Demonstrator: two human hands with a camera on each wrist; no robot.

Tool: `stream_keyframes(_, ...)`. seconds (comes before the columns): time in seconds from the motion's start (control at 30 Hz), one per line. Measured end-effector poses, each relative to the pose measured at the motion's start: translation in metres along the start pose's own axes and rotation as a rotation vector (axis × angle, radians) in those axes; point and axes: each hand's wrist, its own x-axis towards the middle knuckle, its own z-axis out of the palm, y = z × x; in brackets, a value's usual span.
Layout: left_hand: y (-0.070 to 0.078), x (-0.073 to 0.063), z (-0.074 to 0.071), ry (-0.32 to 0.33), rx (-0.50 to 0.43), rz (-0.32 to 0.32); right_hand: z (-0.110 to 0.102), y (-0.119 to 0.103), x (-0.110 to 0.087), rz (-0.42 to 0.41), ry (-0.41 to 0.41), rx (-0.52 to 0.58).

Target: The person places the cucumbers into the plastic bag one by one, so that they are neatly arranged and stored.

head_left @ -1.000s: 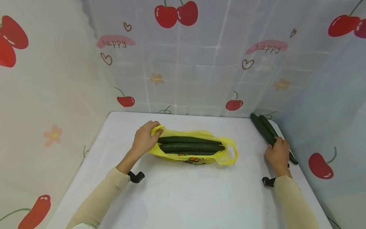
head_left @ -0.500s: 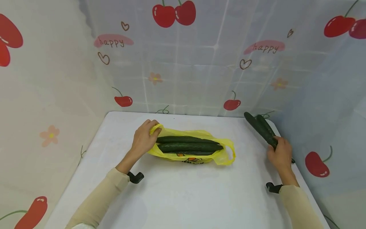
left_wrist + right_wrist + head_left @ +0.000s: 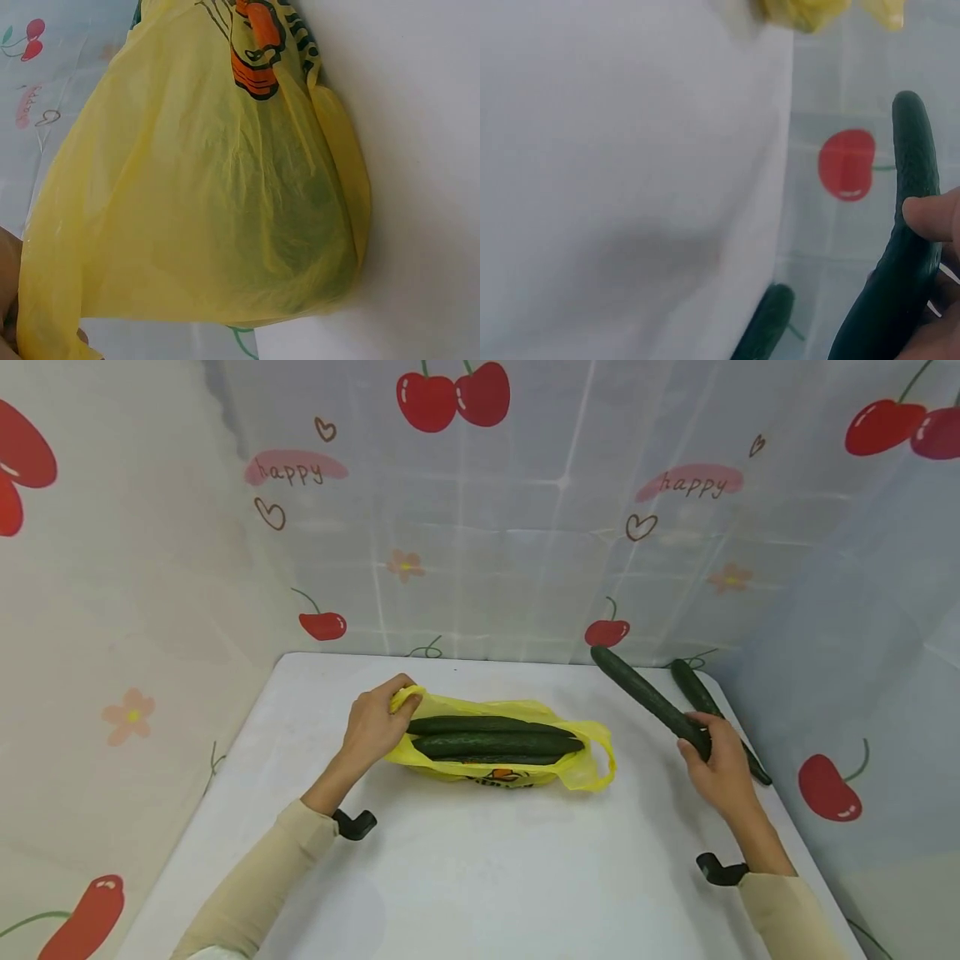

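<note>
My left hand (image 3: 377, 720) pinches the left handle of a yellow plastic bag (image 3: 442, 771), which lies on its side with its mouth spread. Inside it, two dark green cucumbers (image 3: 495, 745) lie side by side. In the left wrist view the bag's wall (image 3: 172, 202) fills most of the picture, with an orange and black print on it. My right hand (image 3: 723, 768) grips a cucumber (image 3: 645, 692) near its lower end, raised and slanting up to the left; the thumb lies across it in the right wrist view. Another cucumber (image 3: 701, 693) lies behind that hand.
The white table (image 3: 525, 868) has its right edge close beside the lying cucumber. A curtain (image 3: 510, 577) printed with cherries and hearts stands along the back and both sides. The bag's free loop handle (image 3: 609, 760) points toward the right hand.
My right hand has lifted one cucumber off the pair at the right edge, and its tip has swung left. The other cucumber stays there. The left hand keeps its hold on the bag.
</note>
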Motion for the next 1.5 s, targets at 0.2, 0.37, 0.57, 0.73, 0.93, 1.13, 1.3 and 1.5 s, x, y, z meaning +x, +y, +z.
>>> stream_keyframes(0.2,0.002,-0.001,0.0,0.0,0.009,-0.004,-0.001,-0.022,-0.005,-0.103,-0.039,0.016)
stream_keyframes(0.37,0.002,0.0,-0.001,0.003,0.011,-0.002,0.002,-0.036,-0.007,-0.208,-0.069,0.04)
stream_keyframes(0.57,0.002,0.0,-0.002,-0.006,0.008,-0.007,0.006,-0.052,-0.009,-0.256,-0.12,0.07)
stream_keyframes(0.73,0.002,0.0,-0.002,-0.01,0.013,-0.014,0.011,-0.066,-0.01,-0.288,-0.177,0.085)
stream_keyframes(0.93,0.003,0.0,-0.003,-0.008,0.02,-0.012,0.021,-0.081,-0.011,-0.319,-0.253,0.085)
stream_keyframes(1.13,0.003,0.0,-0.004,-0.012,0.025,-0.013,0.036,-0.101,-0.01,-0.321,-0.343,0.04)
stream_keyframes(1.3,0.003,-0.001,-0.003,-0.008,0.025,-0.006,0.055,-0.116,-0.005,-0.372,-0.378,0.025)
stream_keyframes(1.5,0.004,-0.002,-0.002,-0.013,0.006,-0.001,0.08,-0.134,0.001,-0.426,-0.401,0.019)
